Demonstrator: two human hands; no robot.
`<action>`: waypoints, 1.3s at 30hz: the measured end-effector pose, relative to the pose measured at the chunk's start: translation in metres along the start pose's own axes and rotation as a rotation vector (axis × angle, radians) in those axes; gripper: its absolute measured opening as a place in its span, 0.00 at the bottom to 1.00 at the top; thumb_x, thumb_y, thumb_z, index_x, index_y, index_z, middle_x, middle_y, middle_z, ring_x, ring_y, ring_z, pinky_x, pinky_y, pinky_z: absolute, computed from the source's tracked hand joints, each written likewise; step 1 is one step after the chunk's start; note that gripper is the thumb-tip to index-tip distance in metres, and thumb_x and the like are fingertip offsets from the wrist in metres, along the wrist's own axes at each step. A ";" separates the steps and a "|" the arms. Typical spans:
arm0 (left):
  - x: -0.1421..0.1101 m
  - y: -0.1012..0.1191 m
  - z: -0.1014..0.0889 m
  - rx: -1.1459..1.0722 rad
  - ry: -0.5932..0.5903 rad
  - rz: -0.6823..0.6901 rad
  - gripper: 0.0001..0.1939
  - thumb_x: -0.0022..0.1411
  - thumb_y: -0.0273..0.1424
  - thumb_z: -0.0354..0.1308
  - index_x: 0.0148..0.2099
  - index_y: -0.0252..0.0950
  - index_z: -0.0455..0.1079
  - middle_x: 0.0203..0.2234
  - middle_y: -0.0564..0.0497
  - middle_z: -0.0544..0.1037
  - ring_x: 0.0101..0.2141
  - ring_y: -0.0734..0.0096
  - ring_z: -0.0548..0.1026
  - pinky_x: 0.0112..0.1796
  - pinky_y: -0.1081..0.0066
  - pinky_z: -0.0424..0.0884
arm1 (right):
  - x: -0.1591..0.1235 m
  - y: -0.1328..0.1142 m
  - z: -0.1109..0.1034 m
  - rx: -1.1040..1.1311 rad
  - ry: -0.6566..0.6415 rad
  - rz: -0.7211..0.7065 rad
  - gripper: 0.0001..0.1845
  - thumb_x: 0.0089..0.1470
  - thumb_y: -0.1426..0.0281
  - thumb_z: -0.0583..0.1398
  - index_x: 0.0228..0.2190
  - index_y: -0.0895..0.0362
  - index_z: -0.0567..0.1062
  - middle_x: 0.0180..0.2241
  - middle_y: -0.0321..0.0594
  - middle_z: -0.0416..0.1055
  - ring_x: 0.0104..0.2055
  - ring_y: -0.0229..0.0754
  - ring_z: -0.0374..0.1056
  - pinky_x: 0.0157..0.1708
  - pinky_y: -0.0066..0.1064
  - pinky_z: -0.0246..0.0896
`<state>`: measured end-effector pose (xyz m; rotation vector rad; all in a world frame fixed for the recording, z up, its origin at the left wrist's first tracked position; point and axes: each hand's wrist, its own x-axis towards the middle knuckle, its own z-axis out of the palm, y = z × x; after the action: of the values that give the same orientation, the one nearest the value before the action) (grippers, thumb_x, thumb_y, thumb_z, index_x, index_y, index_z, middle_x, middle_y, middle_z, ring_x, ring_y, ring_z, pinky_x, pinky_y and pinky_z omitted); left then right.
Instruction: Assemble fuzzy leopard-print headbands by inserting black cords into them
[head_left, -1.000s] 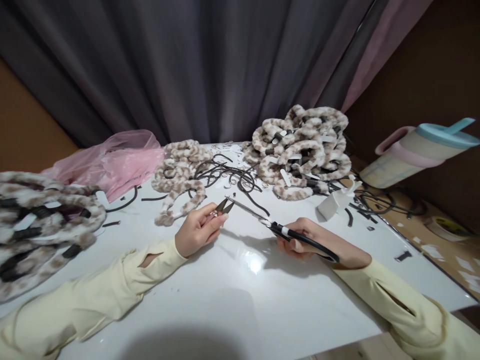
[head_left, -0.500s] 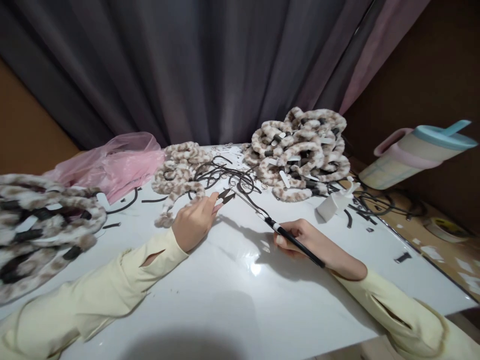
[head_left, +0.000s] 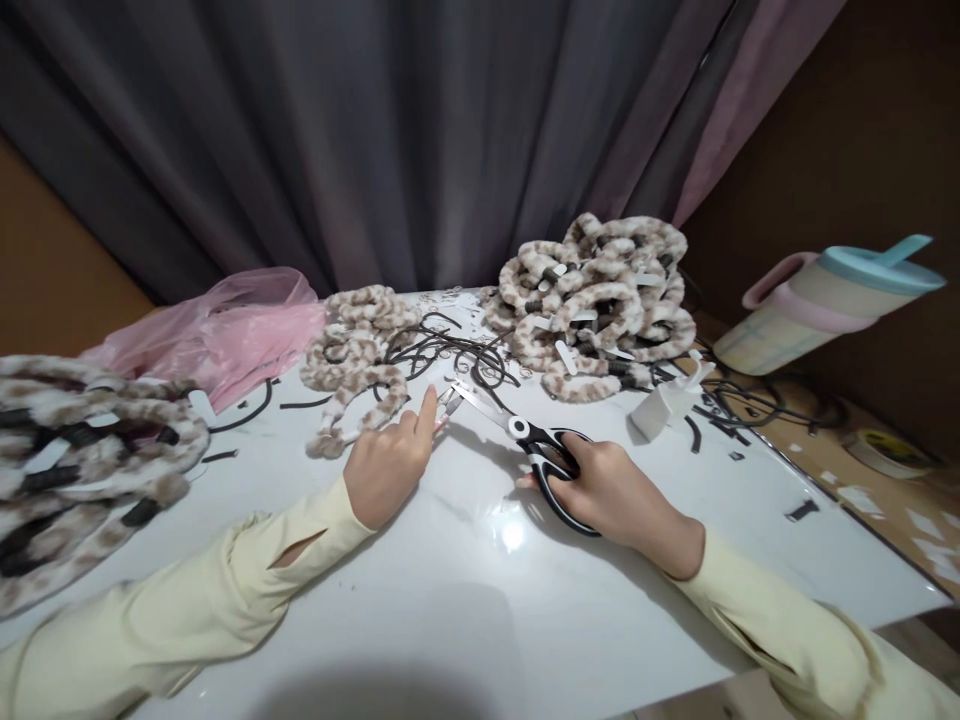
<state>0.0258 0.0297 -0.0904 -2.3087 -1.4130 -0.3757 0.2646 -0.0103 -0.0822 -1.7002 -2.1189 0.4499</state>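
My right hand (head_left: 619, 490) grips black-and-white scissors (head_left: 541, 447) by the finger loops. Their metal blades point up and left, nearly closed. In my left hand (head_left: 394, 462) is a small pair of thread snips (head_left: 448, 402); its handles are mostly hidden by my fingers. The tips of the two tools meet or overlap above the white table (head_left: 420, 600), and I cannot tell whether they touch. Just behind them lies a tangle of dark cords (head_left: 480, 352). Left of it is a small pile of spotted fluffy rings (head_left: 367, 365).
A taller pile of fluffy rings (head_left: 600, 300) with white tags stands at the back right, another pile (head_left: 82, 450) at the left. A pink plastic bag (head_left: 225, 325), a white charger-like block (head_left: 660, 410), a tumbler (head_left: 810, 310) and a tape roll (head_left: 889, 452) lie around.
My right hand has rolled over, so the scissors now show flat with their loops facing up. My left hand has turned its back upward, covering more of the snips. Both tools stay held.
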 end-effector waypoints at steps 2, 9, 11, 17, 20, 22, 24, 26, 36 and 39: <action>-0.001 0.001 -0.002 -0.047 -0.013 -0.015 0.23 0.68 0.34 0.40 0.60 0.29 0.59 0.25 0.44 0.76 0.18 0.70 0.72 0.17 0.73 0.54 | -0.001 -0.001 -0.001 0.014 -0.004 0.009 0.18 0.49 0.57 0.57 0.20 0.53 0.55 0.16 0.34 0.60 0.17 0.34 0.49 0.18 0.28 0.44; 0.006 -0.006 0.000 -0.454 -0.072 -0.110 0.20 0.65 0.36 0.43 0.55 0.34 0.64 0.32 0.43 0.77 0.27 0.64 0.75 0.24 0.74 0.62 | 0.003 0.000 -0.011 0.001 0.026 0.030 0.21 0.45 0.58 0.60 0.19 0.53 0.53 0.15 0.32 0.58 0.17 0.33 0.49 0.18 0.28 0.44; 0.010 -0.007 -0.002 -0.688 -0.157 -0.120 0.18 0.65 0.38 0.43 0.48 0.35 0.67 0.30 0.46 0.76 0.29 0.66 0.73 0.27 0.74 0.64 | 0.004 0.002 -0.015 -0.012 0.048 0.024 0.20 0.44 0.59 0.60 0.20 0.53 0.53 0.15 0.31 0.59 0.17 0.33 0.50 0.19 0.28 0.44; 0.009 -0.001 -0.006 -1.609 -0.651 -0.335 0.25 0.62 0.51 0.41 0.39 0.33 0.66 0.12 0.62 0.52 0.11 0.82 0.47 0.12 0.80 0.46 | 0.006 0.013 -0.025 0.019 0.075 -0.087 0.19 0.43 0.59 0.61 0.21 0.54 0.55 0.18 0.31 0.58 0.19 0.33 0.51 0.20 0.27 0.46; 0.006 0.001 -0.006 -1.796 -0.675 -0.403 0.25 0.58 0.51 0.49 0.39 0.33 0.65 0.11 0.64 0.52 0.11 0.85 0.44 0.12 0.82 0.42 | 0.007 0.020 -0.031 0.022 0.088 -0.122 0.20 0.43 0.59 0.61 0.21 0.54 0.55 0.18 0.31 0.57 0.19 0.33 0.50 0.21 0.27 0.47; 0.005 0.000 -0.005 -1.857 -0.669 -0.416 0.25 0.56 0.51 0.52 0.38 0.32 0.66 0.10 0.64 0.52 0.11 0.86 0.44 0.11 0.83 0.42 | 0.008 0.024 -0.034 0.017 0.078 -0.135 0.20 0.43 0.60 0.61 0.21 0.54 0.54 0.18 0.30 0.56 0.19 0.33 0.49 0.21 0.27 0.46; 0.005 -0.003 -0.003 -1.917 -0.662 -0.433 0.24 0.55 0.50 0.54 0.37 0.32 0.66 0.09 0.64 0.52 0.10 0.86 0.44 0.11 0.83 0.42 | 0.008 0.027 -0.036 0.019 0.038 -0.150 0.20 0.44 0.61 0.61 0.21 0.54 0.54 0.18 0.30 0.55 0.20 0.33 0.48 0.21 0.27 0.45; 0.005 -0.006 0.000 -1.997 -0.683 -0.433 0.23 0.55 0.49 0.54 0.36 0.32 0.66 0.08 0.64 0.52 0.09 0.86 0.43 0.10 0.83 0.42 | 0.008 0.027 -0.036 0.026 -0.011 -0.169 0.20 0.45 0.61 0.61 0.21 0.54 0.53 0.18 0.30 0.55 0.20 0.33 0.48 0.20 0.27 0.45; 0.008 -0.009 0.010 -2.212 -0.700 -0.384 0.20 0.53 0.45 0.58 0.28 0.31 0.66 0.05 0.61 0.54 0.08 0.85 0.45 0.11 0.82 0.45 | 0.007 0.025 -0.031 0.017 -0.013 -0.220 0.18 0.44 0.61 0.62 0.22 0.54 0.57 0.19 0.30 0.56 0.20 0.33 0.50 0.21 0.26 0.46; 0.009 -0.008 0.008 -2.214 -0.666 -0.409 0.20 0.51 0.45 0.61 0.25 0.31 0.65 0.06 0.59 0.56 0.09 0.83 0.48 0.12 0.81 0.46 | 0.007 0.026 -0.033 0.020 0.000 -0.209 0.20 0.45 0.60 0.62 0.21 0.54 0.55 0.19 0.30 0.57 0.20 0.33 0.51 0.21 0.26 0.46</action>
<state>0.0225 0.0440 -0.0919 -3.6949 -2.1736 -2.5343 0.3010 0.0026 -0.0652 -1.4473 -2.2532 0.4075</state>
